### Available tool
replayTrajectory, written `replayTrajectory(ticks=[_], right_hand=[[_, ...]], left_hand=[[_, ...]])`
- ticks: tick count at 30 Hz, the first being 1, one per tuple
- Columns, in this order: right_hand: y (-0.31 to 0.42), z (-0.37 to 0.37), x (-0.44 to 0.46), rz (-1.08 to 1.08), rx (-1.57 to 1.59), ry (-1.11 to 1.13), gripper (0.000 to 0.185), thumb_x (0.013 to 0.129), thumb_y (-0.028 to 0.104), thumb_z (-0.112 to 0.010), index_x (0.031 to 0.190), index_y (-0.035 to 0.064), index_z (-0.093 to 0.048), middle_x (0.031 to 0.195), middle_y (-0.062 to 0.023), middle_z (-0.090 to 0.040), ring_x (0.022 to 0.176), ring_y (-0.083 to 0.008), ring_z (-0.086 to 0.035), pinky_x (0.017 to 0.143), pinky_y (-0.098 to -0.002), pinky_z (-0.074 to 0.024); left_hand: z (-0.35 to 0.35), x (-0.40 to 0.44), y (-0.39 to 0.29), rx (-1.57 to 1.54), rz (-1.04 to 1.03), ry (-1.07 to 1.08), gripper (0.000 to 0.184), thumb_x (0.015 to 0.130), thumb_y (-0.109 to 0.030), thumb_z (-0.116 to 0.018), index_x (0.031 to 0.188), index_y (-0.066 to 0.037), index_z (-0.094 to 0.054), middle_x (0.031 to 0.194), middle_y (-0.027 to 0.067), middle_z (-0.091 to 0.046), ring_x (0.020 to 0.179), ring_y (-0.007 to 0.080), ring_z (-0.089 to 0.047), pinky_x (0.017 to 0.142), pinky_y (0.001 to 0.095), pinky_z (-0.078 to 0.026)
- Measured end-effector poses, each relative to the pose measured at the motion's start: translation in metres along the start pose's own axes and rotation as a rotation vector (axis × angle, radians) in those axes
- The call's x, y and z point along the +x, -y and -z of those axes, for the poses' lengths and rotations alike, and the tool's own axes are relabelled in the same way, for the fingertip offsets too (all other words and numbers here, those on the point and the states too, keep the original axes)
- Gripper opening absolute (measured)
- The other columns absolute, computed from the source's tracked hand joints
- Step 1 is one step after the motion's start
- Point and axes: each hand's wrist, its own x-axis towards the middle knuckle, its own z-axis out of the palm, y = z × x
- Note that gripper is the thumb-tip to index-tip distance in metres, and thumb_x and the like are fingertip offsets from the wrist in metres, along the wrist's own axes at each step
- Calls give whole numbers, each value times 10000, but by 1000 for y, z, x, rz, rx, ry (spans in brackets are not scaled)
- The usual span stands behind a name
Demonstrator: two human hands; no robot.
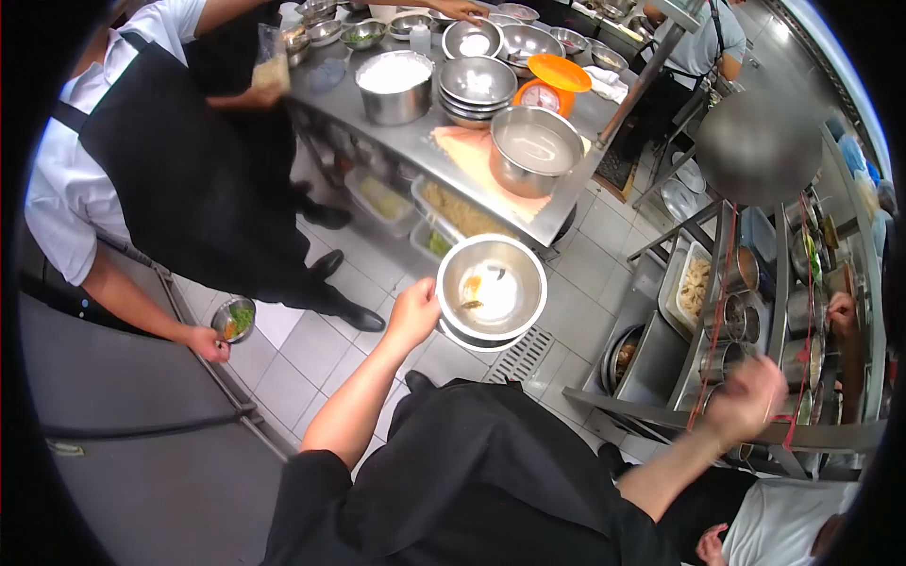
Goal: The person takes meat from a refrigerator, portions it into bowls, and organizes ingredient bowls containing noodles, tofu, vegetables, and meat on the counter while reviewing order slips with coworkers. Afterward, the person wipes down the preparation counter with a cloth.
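My left hand (415, 316) is closed on the rim of a steel bowl (493, 316), held out in front of my apron over the tiled floor. A little orange stuff and a few dark bits lie inside it. Under this bowl the edge of a second metal vessel shows; whether they touch I cannot tell. My right hand (748, 401) is raised on the right, beside the rack's steel containers (725, 361) and red strings. Motion blurs its fingers, and I cannot make out anything in them.
A steel table (330, 104) ahead bears a large pot (396, 87), stacked bowls (478, 81), an orange scale (542, 96) and a pot of cloudy liquid (535, 156). At left, a co-worker holds a small bowl (233, 321) of chopped greens. The metal rack (651, 415) stands right. Another person is lower right.
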Motion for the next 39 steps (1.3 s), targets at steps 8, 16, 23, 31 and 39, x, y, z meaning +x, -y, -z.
replayTrajectory(ticks=[8,16,23,31,39], right_hand=[[-30,-301,-161,-389,79,1173,270,943,306,-574,896,46,-624,683,-9,-558,608,-112,-509,537,-294,-417],[-21,-463,-195,-353,-71,1321,294,799,283,-630,836,-8,-643,630,-138,-575,570,-197,-536,555,-357,-429],[-19,-602,-205,-373,128,1317,225,831,194,-658,737,0,-592,591,11,-497,577,-71,-424,517,-280,-358],[-20,-689,-129,-229,280,1126,267,817,183,-641,718,-26,-508,564,-75,-448,551,-112,-403,501,-320,-363],[-35,-653,-86,-438,80,932,184,816,160,-628,800,-22,-607,637,0,-514,580,-77,-427,518,-269,-364]], left_hand=[[107,33,-41,86,-89,-170,191,833,-148,-583,764,17,-516,647,204,-559,563,293,-538,555,397,-428],[177,98,-12,167,-4,-248,188,815,-83,-583,960,16,-651,760,181,-675,654,283,-670,603,378,-508],[228,204,3,171,-55,-344,275,800,-129,-638,1046,-11,-674,992,197,-697,983,327,-666,820,395,-504],[306,326,0,-266,150,-433,104,862,-114,-593,777,-56,-581,664,-26,-542,579,55,-473,527,238,-400],[417,462,-10,-387,9,-565,111,901,-118,-509,842,-26,-491,731,94,-609,543,179,-627,459,269,-540]])
